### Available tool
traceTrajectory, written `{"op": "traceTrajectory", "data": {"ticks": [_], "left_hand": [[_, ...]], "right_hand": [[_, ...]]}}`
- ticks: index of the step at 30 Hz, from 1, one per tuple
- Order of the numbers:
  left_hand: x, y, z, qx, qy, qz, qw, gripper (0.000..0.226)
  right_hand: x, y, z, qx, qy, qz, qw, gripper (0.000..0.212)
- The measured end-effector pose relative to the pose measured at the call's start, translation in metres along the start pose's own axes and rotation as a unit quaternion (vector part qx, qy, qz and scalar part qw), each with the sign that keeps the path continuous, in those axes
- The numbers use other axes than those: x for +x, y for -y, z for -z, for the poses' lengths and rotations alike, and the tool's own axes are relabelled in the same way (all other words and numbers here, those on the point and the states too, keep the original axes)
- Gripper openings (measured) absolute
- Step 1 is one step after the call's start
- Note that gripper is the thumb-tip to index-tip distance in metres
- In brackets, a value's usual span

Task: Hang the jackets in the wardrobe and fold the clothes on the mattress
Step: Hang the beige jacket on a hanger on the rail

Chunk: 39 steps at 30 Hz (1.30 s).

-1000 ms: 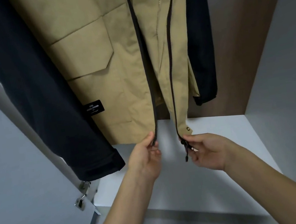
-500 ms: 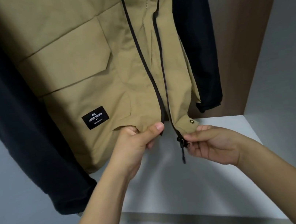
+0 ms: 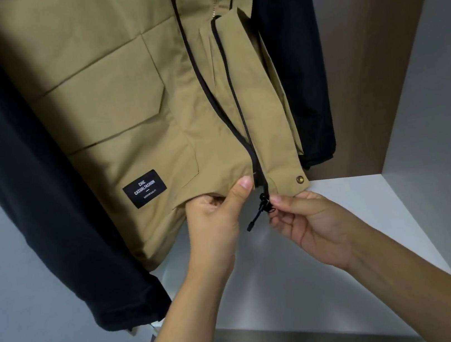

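Note:
A tan jacket (image 3: 132, 102) with black sleeves hangs inside the wardrobe, filling the upper part of the view. Its black zipper (image 3: 238, 110) runs down the front, and the two front panels meet at the hem. My left hand (image 3: 214, 222) pinches the hem of the left panel, thumb on the front beside the zipper. My right hand (image 3: 311, 222) pinches the zipper slider (image 3: 263, 198) at the bottom of the right panel, and a black pull cord dangles below it. A black label (image 3: 145, 192) sits low on the left panel.
The white wardrobe floor (image 3: 358, 224) lies below the jacket. A brown back panel (image 3: 377, 60) and a grey side wall (image 3: 443, 109) stand to the right. A black sleeve (image 3: 30, 185) hangs along the left, in front of the grey left wall.
The two front panels have come together at the hem. My left hand shifted right and took a fuller pinch on the hem, and my right hand brought the zipper slider up against it.

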<state>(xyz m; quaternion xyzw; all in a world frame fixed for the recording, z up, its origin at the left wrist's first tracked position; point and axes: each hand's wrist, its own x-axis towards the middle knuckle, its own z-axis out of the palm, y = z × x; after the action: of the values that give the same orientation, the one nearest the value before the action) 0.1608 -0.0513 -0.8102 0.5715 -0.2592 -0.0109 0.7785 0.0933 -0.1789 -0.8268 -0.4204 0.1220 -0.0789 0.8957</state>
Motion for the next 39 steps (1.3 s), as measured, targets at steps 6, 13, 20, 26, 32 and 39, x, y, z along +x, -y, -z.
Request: {"op": "traceTrajectory", "data": {"ticks": [6, 13, 20, 26, 32, 39], "left_hand": [[-0.004, 0.004, -0.006, -0.030, -0.005, 0.029, 0.999, 0.004], [-0.005, 0.005, -0.006, -0.007, -0.009, 0.036, 0.999, 0.033], [-0.002, 0.012, -0.001, -0.033, -0.013, 0.027, 0.999, 0.040], [-0.004, 0.009, -0.001, -0.011, 0.014, 0.040, 0.999, 0.007], [-0.005, 0.014, 0.001, 0.042, 0.016, 0.083, 0.996, 0.021], [-0.006, 0.004, 0.002, 0.040, 0.039, 0.087, 0.995, 0.041]], "right_hand": [[0.000, 0.000, -0.004, 0.023, -0.009, 0.004, 1.000, 0.012], [-0.001, 0.000, -0.007, 0.049, -0.009, -0.001, 0.999, 0.015], [0.000, -0.002, -0.007, 0.070, -0.007, -0.011, 0.997, 0.013], [0.001, -0.001, -0.007, 0.081, -0.018, -0.006, 0.997, 0.019], [0.003, -0.001, -0.004, 0.010, -0.043, 0.014, 0.999, 0.020], [0.004, 0.000, -0.007, -0.056, -0.087, 0.031, 0.994, 0.041]]}}
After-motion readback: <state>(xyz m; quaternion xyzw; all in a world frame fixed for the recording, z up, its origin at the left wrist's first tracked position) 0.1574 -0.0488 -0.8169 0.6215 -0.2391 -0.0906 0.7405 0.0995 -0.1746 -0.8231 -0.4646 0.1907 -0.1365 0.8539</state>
